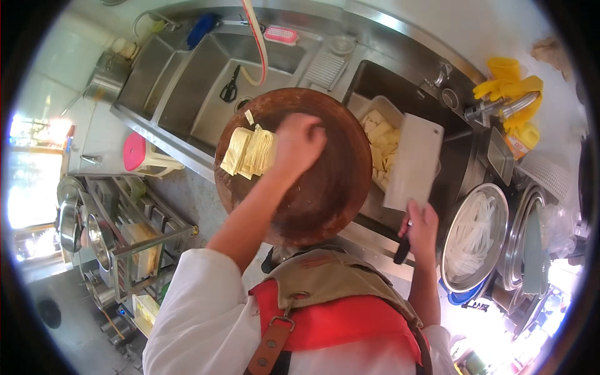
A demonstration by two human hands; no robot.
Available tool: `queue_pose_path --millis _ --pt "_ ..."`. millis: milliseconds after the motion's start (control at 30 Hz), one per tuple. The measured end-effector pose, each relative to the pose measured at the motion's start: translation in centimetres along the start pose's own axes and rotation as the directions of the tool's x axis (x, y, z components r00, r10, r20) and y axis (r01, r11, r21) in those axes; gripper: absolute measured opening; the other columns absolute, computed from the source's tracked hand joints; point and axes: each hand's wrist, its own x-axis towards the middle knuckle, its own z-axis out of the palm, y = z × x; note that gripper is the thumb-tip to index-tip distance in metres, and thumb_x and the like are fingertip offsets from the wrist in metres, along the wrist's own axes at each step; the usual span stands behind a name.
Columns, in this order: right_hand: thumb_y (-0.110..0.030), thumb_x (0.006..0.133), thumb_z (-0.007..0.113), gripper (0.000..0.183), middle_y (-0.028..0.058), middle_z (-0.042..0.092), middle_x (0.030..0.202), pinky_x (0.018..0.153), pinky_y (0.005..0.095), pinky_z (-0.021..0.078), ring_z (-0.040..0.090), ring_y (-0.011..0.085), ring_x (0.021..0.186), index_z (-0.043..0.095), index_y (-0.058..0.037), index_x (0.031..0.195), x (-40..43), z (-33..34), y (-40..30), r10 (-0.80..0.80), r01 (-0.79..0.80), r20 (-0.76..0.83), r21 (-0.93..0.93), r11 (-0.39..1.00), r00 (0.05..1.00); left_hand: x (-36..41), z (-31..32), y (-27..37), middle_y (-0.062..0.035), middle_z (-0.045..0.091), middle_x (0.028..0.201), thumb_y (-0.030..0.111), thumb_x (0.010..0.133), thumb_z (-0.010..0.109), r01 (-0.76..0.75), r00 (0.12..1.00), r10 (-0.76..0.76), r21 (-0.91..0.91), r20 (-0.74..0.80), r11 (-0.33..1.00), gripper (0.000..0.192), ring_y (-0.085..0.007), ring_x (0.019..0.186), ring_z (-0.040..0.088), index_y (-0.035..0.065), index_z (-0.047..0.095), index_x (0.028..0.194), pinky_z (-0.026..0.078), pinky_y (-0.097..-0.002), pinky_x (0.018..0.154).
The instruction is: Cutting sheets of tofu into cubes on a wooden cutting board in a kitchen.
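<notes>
My right hand (422,227) grips the dark handle of a Chinese cleaver (415,159). The broad blade points away from me, over the right part of a plastic container (393,107) of pale yellow cut pieces (381,133). My left hand (300,145), blurred, is over the round wooden chopping board (333,197), its fingers curled. Whether it holds anything cannot be made out. Just left of it lie folded, layered yellow sheets (248,152), looking like tofu skin, partly hidden by the hand. One small strip (249,117) lies apart beyond them.
Steel sinks (187,101) lie behind the board, with black scissors (229,89) and a hanging hose (258,42). A steel bowl of whitish translucent strips (473,239) stands at right. Yellow rubber gloves (511,89) hang by the tap. A metal rack (140,243) stands left, near a pink-topped stool (134,149).
</notes>
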Motion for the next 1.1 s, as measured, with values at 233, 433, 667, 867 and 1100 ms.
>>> queue_pose_path --millis 233,433,667,867,1100 --pt "-0.037 0.1 0.049 0.041 0.0101 0.057 0.062 0.04 0.032 0.0443 0.058 0.0166 0.046 0.052 0.001 0.085 6.9 16.6 -0.8 -0.018 0.169 0.382 -0.365 0.915 0.924 -5.7 -9.1 -6.5 -0.0191 0.04 0.142 0.038 0.063 0.084 0.386 0.91 -0.396 0.596 -0.122 0.704 0.086 -0.0438 0.136 0.029 0.0109 0.048 0.136 0.024 -0.0566 0.11" --pt "-0.036 0.101 0.047 0.043 0.0104 0.057 0.06 0.042 0.0326 0.0476 0.059 0.0179 0.046 0.051 0.0024 0.082 7.8 24.7 -3.0 0.062 0.165 0.396 -0.513 0.842 0.916 -8.3 -11.6 -12.8 -0.023 0.032 0.147 0.043 0.057 0.087 0.455 0.888 -0.443 0.388 -0.124 0.802 0.11 -0.0454 0.14 0.022 0.0122 0.032 0.146 0.02 -0.0576 0.112" --pt "-0.039 0.099 0.051 0.047 0.0102 0.056 0.059 0.041 0.0318 0.0472 0.058 0.0176 0.044 0.049 0.0023 0.077 7.2 29.8 -1.2 0.106 0.312 0.499 -0.678 0.665 0.86 -11.5 -12.7 -18.8 -0.024 0.034 0.145 0.041 0.058 0.086 0.326 0.931 -0.281 0.187 -0.233 0.927 0.104 -0.045 0.136 0.029 0.0071 0.037 0.143 0.024 -0.0604 0.109" --pt "-0.039 0.097 0.056 0.043 0.0075 0.055 0.061 0.041 0.0291 0.0448 0.054 0.0133 0.044 0.053 0.0007 0.081 4.3 34.4 0.3 0.179 0.288 0.542 -0.665 0.689 0.821 -12.6 -13.9 -20.1 -0.0247 0.034 0.144 0.034 0.059 0.086 0.27 0.936 -0.241 0.085 -0.258 0.959 0.1 -0.0456 0.134 0.032 0.0059 0.038 0.142 0.026 -0.0581 0.109" --pt "-0.038 0.099 0.054 0.042 0.007 0.056 0.059 0.042 0.031 0.0446 0.055 0.0142 0.044 0.054 0.0 0.081 1.1 33.7 2.0 0.23 0.172 0.611 -0.527 0.832 0.758 -12.9 -13.3 -16.6 -0.025 0.035 0.143 0.031 0.058 0.083 0.193 0.964 -0.175 0.071 -0.197 0.979 0.094 -0.046 0.13 0.035 0.0054 0.042 0.139 0.027 -0.0541 0.11"
